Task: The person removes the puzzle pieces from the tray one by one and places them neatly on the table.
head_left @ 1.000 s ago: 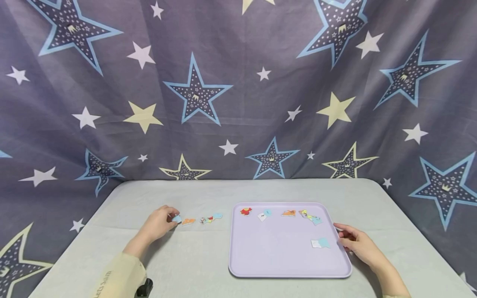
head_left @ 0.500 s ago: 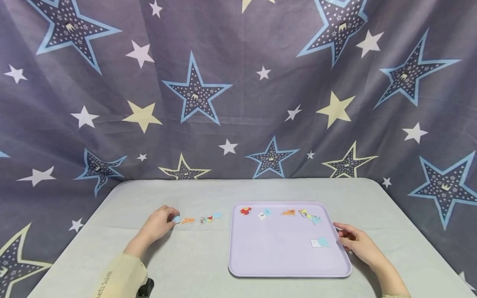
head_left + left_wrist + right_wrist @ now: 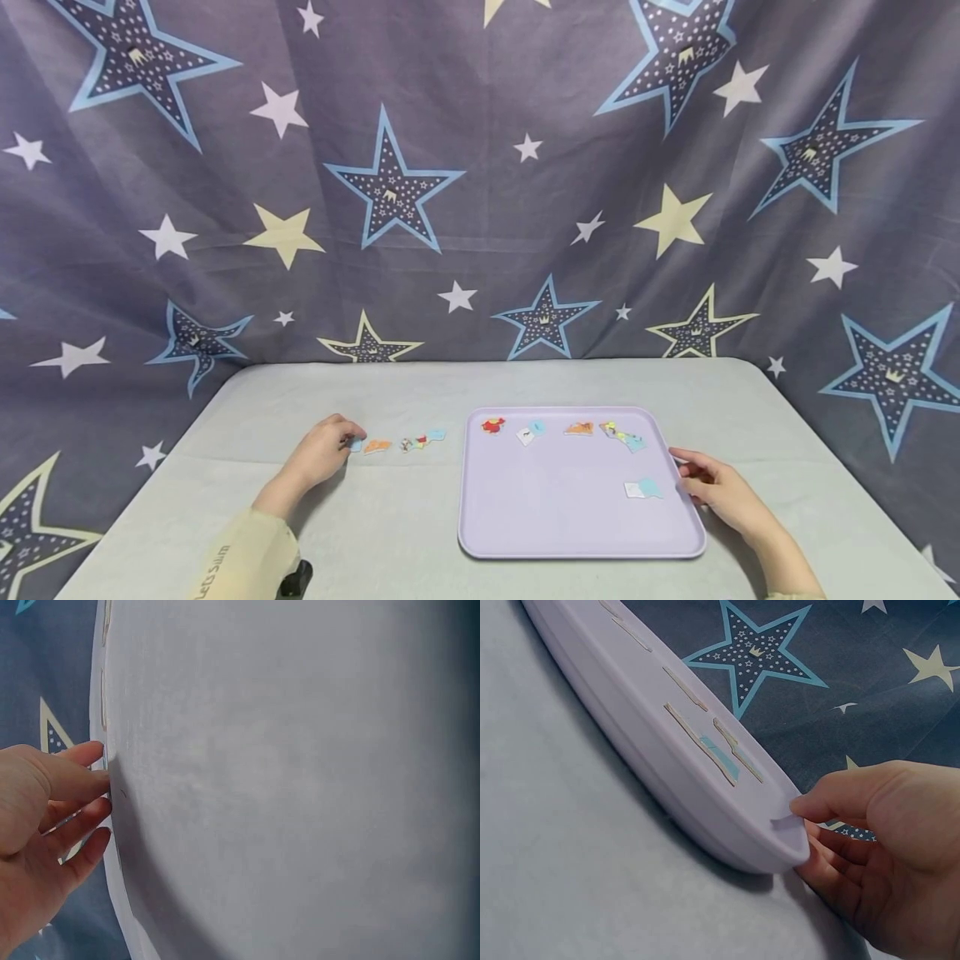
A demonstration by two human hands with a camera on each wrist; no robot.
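At the left of the table, my left hand (image 3: pixel 324 450) has its thumb and fingertips at a light-blue puzzle piece (image 3: pixel 356 447), partly hidden by the fingers. The left wrist view sees these fingertips low at the table surface, with the piece almost edge-on. Beside it lie an orange piece (image 3: pixel 377 446) and a joined multicolored strip (image 3: pixel 422 440). My right hand (image 3: pixel 720 487) pinches the right rim of a lilac tray (image 3: pixel 570 533). In the right wrist view its thumb is on the tray's edge and the other fingers are outside.
On the tray, a red piece (image 3: pixel 492 426), a white-and-blue piece (image 3: pixel 531 432), an orange-brown piece (image 3: pixel 580 428) and a yellow-and-blue piece (image 3: pixel 624 436) line the far side. Another white-and-blue piece (image 3: pixel 643 488) lies near its right side. A star-patterned curtain (image 3: pixel 480 183) hangs behind the table.
The left fingers have shifted slightly right over the light-blue piece, which now lies a little nearer and is more covered. The right hand and the tray have stayed put.
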